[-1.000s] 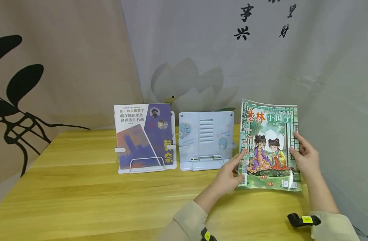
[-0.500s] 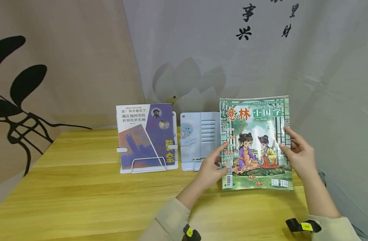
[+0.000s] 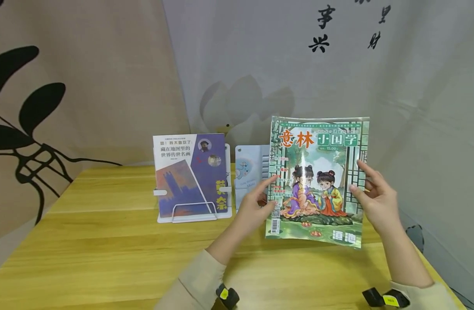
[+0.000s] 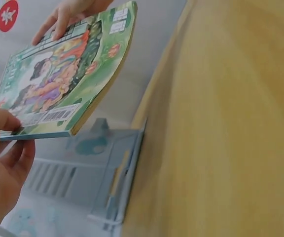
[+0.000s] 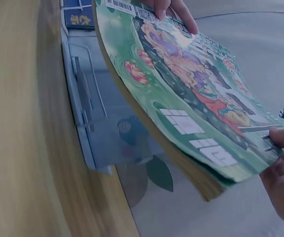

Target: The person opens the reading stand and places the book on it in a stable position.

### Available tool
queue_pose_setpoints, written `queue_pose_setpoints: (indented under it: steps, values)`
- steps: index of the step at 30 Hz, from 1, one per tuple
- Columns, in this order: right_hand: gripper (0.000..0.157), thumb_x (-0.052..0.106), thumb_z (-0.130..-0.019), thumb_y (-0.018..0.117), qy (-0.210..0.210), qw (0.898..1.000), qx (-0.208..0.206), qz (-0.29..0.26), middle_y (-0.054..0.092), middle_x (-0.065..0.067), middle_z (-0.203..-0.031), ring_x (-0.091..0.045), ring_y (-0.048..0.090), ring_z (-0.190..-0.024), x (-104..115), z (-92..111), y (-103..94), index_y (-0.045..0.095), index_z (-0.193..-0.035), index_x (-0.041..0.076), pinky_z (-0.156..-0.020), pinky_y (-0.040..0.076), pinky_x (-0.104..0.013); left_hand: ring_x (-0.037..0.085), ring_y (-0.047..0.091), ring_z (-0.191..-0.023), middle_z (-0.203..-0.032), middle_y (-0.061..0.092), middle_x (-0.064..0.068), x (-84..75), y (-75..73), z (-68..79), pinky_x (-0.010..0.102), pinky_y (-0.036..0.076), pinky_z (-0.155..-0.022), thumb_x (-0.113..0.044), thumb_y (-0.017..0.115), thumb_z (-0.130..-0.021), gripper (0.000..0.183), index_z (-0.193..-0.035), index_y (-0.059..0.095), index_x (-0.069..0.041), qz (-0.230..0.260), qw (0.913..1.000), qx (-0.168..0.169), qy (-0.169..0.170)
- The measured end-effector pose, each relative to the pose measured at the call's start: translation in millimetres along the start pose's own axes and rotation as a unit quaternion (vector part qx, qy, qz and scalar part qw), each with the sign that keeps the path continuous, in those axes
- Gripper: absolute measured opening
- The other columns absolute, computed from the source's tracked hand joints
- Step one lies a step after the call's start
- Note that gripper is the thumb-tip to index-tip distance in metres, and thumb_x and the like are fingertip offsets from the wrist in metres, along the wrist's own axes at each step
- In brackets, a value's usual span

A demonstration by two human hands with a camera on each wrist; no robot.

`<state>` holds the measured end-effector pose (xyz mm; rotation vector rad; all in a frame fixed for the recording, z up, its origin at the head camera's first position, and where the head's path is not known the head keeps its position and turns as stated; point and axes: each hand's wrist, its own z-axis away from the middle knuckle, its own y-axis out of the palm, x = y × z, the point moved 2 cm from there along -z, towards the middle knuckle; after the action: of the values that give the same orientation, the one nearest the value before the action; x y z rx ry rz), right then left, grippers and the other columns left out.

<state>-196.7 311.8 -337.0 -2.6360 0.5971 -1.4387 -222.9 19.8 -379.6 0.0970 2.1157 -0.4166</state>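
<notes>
A green magazine with two cartoon figures on its cover is held upright above the table. My left hand grips its left edge, thumb on the cover and other fingers behind, as the left wrist view shows. At the opposite edge, my right hand pinches it the same way. Behind the magazine stands a pale blue book stand, mostly hidden in the head view; its slotted back plate and wire front rest show in the left wrist view.
To the left, a purple and white book rests on a second stand, kept in by a wire rest and side clips. The wooden table meets a grey printed curtain at the back.
Both hands have carried the magazine leftward and slightly up, from the right of the pale blue stand to in front of it, covering most of it.
</notes>
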Motion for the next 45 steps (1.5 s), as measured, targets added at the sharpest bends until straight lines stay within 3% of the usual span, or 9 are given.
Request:
queue_pose_setpoints:
  steps: [3, 10, 16, 21, 28, 35, 40, 43, 45]
  values:
    - [0.064, -0.016, -0.085, 0.06, -0.006, 1.0, 0.002, 0.01, 0.04, -0.001, -0.104, -0.01, 0.029, -0.068, 3, -1, 4.3, 0.047, -0.142, 0.011, -0.049, 0.029, -0.018, 0.009, 0.037, -0.049, -0.072, 0.053, 0.001, -3.9, -8.2, -4.3, 0.021, 0.04, -0.047, 0.008, 0.064, -0.083, 0.076, -0.146, 0.041, -0.027, -0.006, 0.9998, 0.009, -0.014]
    - [0.064, -0.01, -0.088, 0.062, -0.002, 0.998, 0.021, 0.052, 0.043, 0.001, -0.106, -0.009, 0.03, -0.062, 16, -10, 14.5, 0.047, -0.143, 0.018, -0.05, 0.031, -0.019, 0.012, 0.038, -0.048, -0.076, 0.054, 0.003, -18.3, -34.4, -18.7, 0.024, 0.038, -0.048, 0.002, 0.058, -0.091, 0.066, -0.147, 0.039, -0.026, -0.022, 0.9994, 0.026, -0.007]
    - [0.065, -0.009, -0.086, 0.065, -0.032, 0.995, 0.066, 0.064, 0.049, 0.005, -0.126, -0.004, 0.047, -0.083, 28, -24, 25.1, 0.047, -0.143, 0.015, -0.057, 0.041, -0.014, 0.015, 0.039, -0.046, -0.084, 0.057, 0.004, -30.5, -58.9, -35.2, 0.028, 0.038, -0.045, 0.004, 0.06, -0.09, 0.065, -0.145, 0.043, -0.025, -0.078, 0.9961, 0.012, 0.039]
    - [0.07, -0.009, -0.083, 0.069, -0.053, 0.989, 0.109, 0.088, 0.047, -0.003, -0.114, -0.003, 0.048, -0.078, 36, -39, 27.3, 0.044, -0.144, 0.013, -0.055, 0.04, -0.014, 0.015, 0.036, -0.044, -0.056, 0.041, 0.004, -35.9, -75.1, -47.5, 0.027, 0.036, -0.044, 0.002, 0.06, -0.091, 0.066, -0.146, 0.041, -0.029, -0.108, 0.9931, 0.028, 0.035]
    - [0.081, -0.003, -0.08, 0.075, -0.042, 0.969, 0.19, 0.149, 0.041, -0.008, -0.097, -0.015, 0.046, -0.072, 56, -72, 28.9, 0.038, -0.147, 0.021, -0.062, 0.046, -0.019, 0.018, 0.036, -0.046, -0.057, 0.044, 0.004, -55.3, -101.0, -68.8, 0.029, 0.035, -0.047, 0.003, 0.062, -0.09, 0.065, -0.145, 0.042, -0.026, -0.159, 0.9856, 0.032, 0.047]
    - [0.081, 0.001, -0.08, 0.076, -0.05, 0.96, 0.19, 0.199, 0.047, -0.009, -0.092, -0.02, 0.055, -0.072, 74, -103, 33.4, 0.037, -0.146, 0.028, -0.066, 0.049, -0.023, 0.019, 0.037, -0.047, -0.052, 0.04, 0.007, -76.5, -120.4, -93.7, 0.029, 0.036, -0.048, 0.004, 0.062, -0.09, 0.064, -0.145, 0.043, -0.023, -0.203, 0.9766, 0.016, 0.07]
    - [0.081, -0.001, -0.08, 0.075, -0.089, 0.96, 0.165, 0.209, 0.046, -0.008, -0.089, -0.017, 0.053, -0.071, 71, -118, 40.8, 0.036, -0.146, 0.027, -0.066, 0.048, -0.02, 0.017, 0.039, -0.049, -0.065, 0.049, 0.008, -80.0, -126.8, -107.5, 0.028, 0.038, -0.05, 0.005, 0.061, -0.09, 0.065, -0.146, 0.042, -0.023, -0.228, 0.9706, 0.007, 0.076]
    - [0.079, -0.005, -0.08, 0.074, -0.123, 0.96, 0.15, 0.202, 0.045, -0.008, -0.086, -0.015, 0.052, -0.07, 67, -124, 48.5, 0.037, -0.144, 0.023, -0.065, 0.049, -0.02, 0.018, 0.042, -0.052, -0.102, 0.061, 0.005, -78.5, -129.9, -111.8, 0.028, 0.041, -0.051, 0.006, 0.06, -0.09, 0.066, -0.146, 0.042, -0.024, -0.239, 0.9679, -0.005, 0.079]
    - [0.078, -0.007, -0.08, 0.072, -0.139, 0.96, 0.144, 0.194, 0.044, -0.008, -0.086, -0.015, 0.052, -0.07, 64, -127, 54.3, 0.037, -0.143, 0.021, -0.064, 0.049, -0.02, 0.017, 0.043, -0.054, -0.127, 0.054, 0.0, -75.6, -131.6, -112.9, 0.029, 0.042, -0.052, 0.006, 0.06, -0.09, 0.066, -0.146, 0.042, -0.025, -0.243, 0.9667, -0.015, 0.078]
